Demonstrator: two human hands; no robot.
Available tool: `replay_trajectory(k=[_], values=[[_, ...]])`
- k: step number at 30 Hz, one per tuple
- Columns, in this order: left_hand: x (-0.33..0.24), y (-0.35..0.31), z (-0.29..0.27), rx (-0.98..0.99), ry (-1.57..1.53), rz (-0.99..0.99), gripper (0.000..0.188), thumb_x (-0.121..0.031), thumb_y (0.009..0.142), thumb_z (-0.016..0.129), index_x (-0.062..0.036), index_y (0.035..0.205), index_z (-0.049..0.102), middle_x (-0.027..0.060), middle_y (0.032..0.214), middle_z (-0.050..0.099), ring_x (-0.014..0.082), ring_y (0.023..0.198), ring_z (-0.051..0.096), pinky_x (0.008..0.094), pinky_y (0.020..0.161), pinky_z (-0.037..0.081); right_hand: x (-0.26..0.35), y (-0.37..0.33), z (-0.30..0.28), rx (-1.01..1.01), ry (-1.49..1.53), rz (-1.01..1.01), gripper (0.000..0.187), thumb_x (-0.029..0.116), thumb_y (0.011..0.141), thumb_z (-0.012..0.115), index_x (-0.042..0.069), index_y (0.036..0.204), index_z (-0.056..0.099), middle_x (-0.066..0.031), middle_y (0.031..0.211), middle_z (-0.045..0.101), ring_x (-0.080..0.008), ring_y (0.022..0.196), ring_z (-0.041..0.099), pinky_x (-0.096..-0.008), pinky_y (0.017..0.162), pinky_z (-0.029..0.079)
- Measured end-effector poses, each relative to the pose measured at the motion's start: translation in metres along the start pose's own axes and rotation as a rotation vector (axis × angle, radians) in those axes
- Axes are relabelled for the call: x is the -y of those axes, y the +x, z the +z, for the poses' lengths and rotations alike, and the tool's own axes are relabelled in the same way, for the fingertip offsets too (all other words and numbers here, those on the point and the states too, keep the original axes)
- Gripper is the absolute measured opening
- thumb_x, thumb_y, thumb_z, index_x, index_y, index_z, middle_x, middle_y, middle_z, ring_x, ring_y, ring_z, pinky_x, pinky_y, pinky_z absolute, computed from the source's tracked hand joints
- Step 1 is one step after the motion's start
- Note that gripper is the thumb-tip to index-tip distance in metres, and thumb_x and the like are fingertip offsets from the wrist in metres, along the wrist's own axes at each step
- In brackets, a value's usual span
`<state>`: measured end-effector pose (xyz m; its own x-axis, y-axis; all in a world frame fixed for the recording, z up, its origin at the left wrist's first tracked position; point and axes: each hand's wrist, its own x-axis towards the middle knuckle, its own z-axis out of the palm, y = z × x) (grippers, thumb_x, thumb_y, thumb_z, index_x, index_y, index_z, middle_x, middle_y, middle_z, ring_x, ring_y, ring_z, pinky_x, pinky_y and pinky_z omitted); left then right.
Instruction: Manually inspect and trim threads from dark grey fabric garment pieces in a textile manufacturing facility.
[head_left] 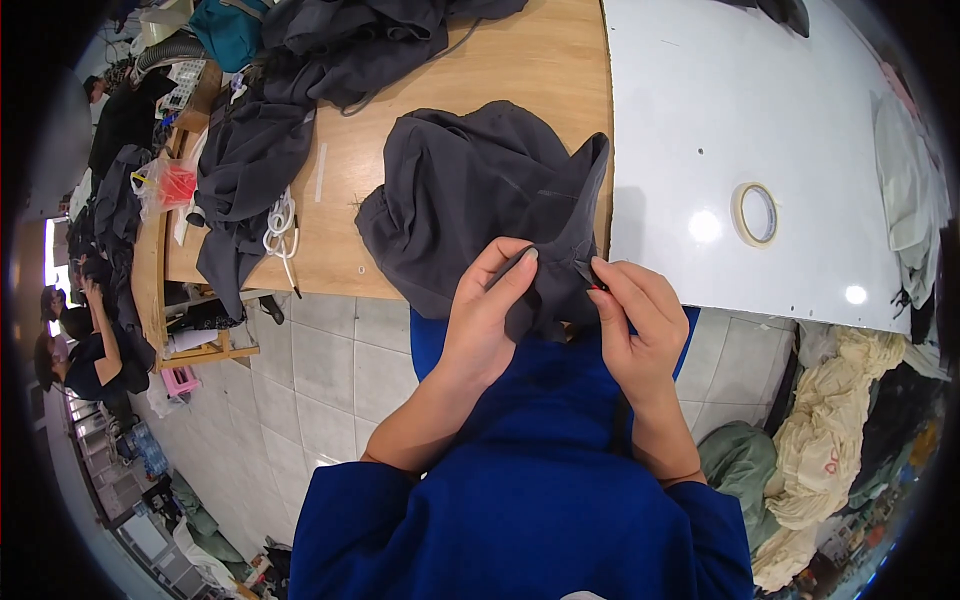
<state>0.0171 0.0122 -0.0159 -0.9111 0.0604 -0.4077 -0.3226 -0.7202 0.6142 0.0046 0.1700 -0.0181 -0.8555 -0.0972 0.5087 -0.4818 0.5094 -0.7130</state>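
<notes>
blue cloth shirt (560, 520): nearest
left hand (492, 300): pinching dark-grey cloth garment (460, 190)
right hand (642, 315): pinching small black-red item (596, 287)
around: round cream tape roll (740, 215), white cord (280, 225)

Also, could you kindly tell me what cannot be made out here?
Small red and black thing, head view: mostly hidden by the fingers of the right hand.
Underside of the dark grey cloth, head view: hidden by its upper folds.
Upper cloth pile, head view: cut off by the top edge.
</notes>
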Motion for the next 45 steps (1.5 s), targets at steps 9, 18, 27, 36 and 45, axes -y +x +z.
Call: replay_trajectory(k=[9, 18, 27, 36, 45], values=[[0.002, -0.004, 0.001, 0.017, 0.058, 0.041, 0.012, -0.011, 0.092, 0.054, -0.0028, 0.100, 0.056, 0.0009, 0.094, 0.059, 0.0054, 0.089, 0.054, 0.0199, 0.081, 0.042, 0.000, -0.002, 0.000, -0.027, -0.008, -0.023, 0.025, 0.004, 0.068, 0.072, 0.004, 0.092, 0.068, -0.0075, 0.081, 0.063, -0.0197, 0.061, 0.055, -0.0270, 0.054, 0.043], [0.002, -0.008, 0.002, 0.000, 0.022, 0.006, 0.011, -0.011, 0.092, 0.054, -0.0033, 0.100, 0.055, 0.0012, 0.094, 0.059, 0.0061, 0.089, 0.054, 0.0204, 0.081, 0.042, 0.002, -0.005, -0.002, -0.018, -0.001, -0.018, 0.022, 0.002, 0.070, 0.071, 0.003, 0.092, 0.068, -0.0082, 0.083, 0.064, -0.0181, 0.062, 0.055, -0.0258, 0.055, 0.043], [0.009, -0.010, -0.003, 0.099, 0.152, -0.022, 0.009, -0.013, 0.092, 0.054, -0.0048, 0.095, 0.055, -0.0020, 0.088, 0.056, 0.0033, 0.084, 0.050, 0.0179, 0.078, 0.040, 0.000, -0.009, 0.009, 0.033, 0.445, 0.343, 0.014, 0.002, 0.077, 0.069, 0.000, 0.089, 0.064, -0.0010, 0.074, 0.058, -0.0046, 0.060, 0.048, -0.0158, 0.054, 0.038], [-0.004, -0.005, -0.010, -0.001, -0.008, 0.007, 0.013, -0.010, 0.094, 0.048, -0.0024, 0.102, 0.054, 0.0024, 0.097, 0.059, 0.0091, 0.094, 0.054, 0.0214, 0.085, 0.040, -0.069, -0.001, -0.031, -0.502, 0.768, 0.821, 0.015, 0.013, 0.090, 0.057, 0.003, 0.100, 0.055, 0.0072, 0.065, 0.039, -0.0016, 0.053, 0.030, -0.0168, 0.047, 0.023], [-0.002, 0.000, -0.006, 0.050, 0.035, -0.029, 0.013, -0.011, 0.094, 0.047, -0.0030, 0.103, 0.054, 0.0023, 0.096, 0.059, 0.0090, 0.092, 0.053, 0.0222, 0.084, 0.041, -0.019, -0.012, -0.013, 0.002, 0.653, 0.478, 0.029, 0.006, 0.090, 0.053, 0.004, 0.118, 0.049, 0.0006, 0.074, 0.049, -0.0069, 0.061, 0.043, -0.0195, 0.055, 0.038]])
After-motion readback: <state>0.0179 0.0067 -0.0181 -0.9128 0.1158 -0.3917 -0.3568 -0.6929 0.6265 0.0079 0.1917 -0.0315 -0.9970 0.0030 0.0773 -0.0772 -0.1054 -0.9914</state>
